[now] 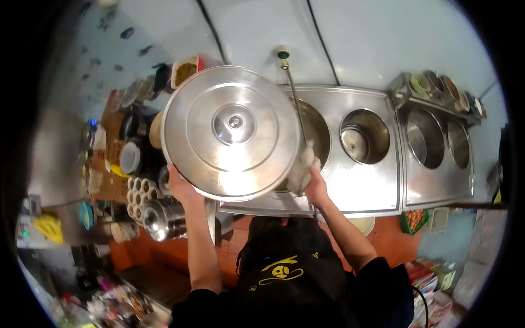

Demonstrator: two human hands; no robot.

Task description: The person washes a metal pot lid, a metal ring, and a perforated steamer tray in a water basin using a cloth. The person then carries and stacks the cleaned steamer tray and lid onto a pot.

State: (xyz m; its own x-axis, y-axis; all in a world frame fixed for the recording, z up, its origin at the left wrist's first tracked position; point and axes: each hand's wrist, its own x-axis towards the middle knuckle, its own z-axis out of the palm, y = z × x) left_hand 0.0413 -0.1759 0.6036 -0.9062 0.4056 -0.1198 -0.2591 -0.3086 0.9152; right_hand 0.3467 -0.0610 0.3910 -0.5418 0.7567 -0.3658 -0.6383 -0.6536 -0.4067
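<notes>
Steel tabletop (350, 188), largest item, extends from centre toward three o'clock, set with round wells (365, 136); the well nearest the lid is partly hidden by it. Lid (210, 158): broad, round, held over the tabletop's nine o'clock end, face toward the camera; whether it touches the surface below, cannot tell. Directions below taken from lid centre. Pot (164, 218): lidded, shiny, at seven o'clock, apart from the lid. Tub (186, 71): brownish contents, red at one side, eleven o'clock, just beyond the rim. Cloth (302, 169): greyish, bunched, against the rim at four o'clock. Left hand (183, 187): clamped on the rim near half past seven. Right hand (316, 189): closed on the cloth, four o'clock. Knob (235, 121): small, at lid centre.
</notes>
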